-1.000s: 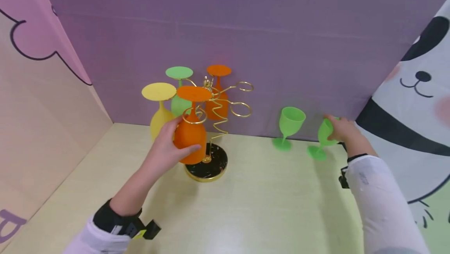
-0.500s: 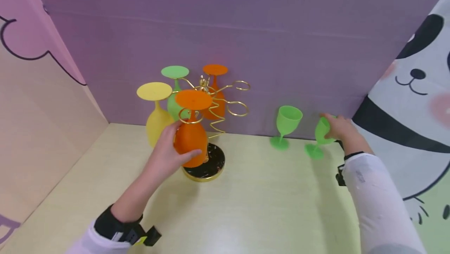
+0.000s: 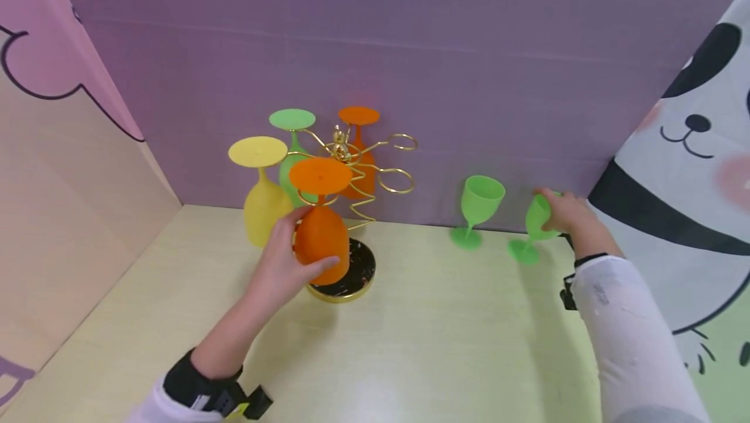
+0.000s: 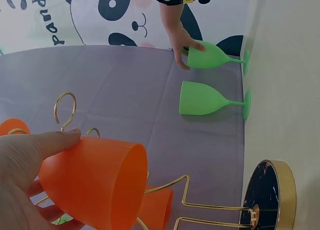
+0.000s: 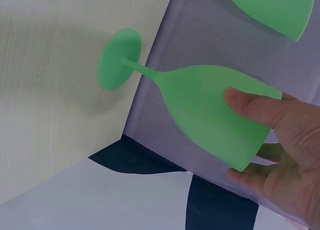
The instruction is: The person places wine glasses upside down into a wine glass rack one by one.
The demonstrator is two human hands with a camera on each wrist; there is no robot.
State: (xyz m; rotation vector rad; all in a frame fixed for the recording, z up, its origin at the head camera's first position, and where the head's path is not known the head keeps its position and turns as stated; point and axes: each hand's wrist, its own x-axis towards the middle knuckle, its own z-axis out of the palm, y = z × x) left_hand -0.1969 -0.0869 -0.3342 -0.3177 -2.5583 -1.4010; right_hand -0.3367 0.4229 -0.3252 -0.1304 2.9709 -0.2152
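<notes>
An orange goblet (image 3: 322, 241) hangs upside down at the front ring of a gold wire glass rack (image 3: 360, 273), its foot just above the ring. My left hand (image 3: 281, 255) holds its bowl, thumb on the near side and fingers around the far side. In the left wrist view the goblet's open mouth (image 4: 131, 187) points toward the rack's dark round base (image 4: 262, 195). At the right, my right hand (image 3: 567, 213) grips the bowl of a green goblet (image 5: 215, 115) near its rim. That goblet is upright, its foot (image 3: 523, 252) at the tabletop.
A second green goblet (image 3: 482, 198) stands upright left of the held one. On the rack hang a yellow goblet (image 3: 266, 208), a green goblet (image 3: 291, 169) and another orange goblet (image 3: 360, 176). Two bare rings (image 3: 396, 190) stick out rightward. A purple cloth wall (image 3: 439, 97) rises behind.
My left hand has lowered the orange goblet, so its foot is now close to the ring. The view shifted slightly at first. My right hand keeps its hold on the green goblet.
</notes>
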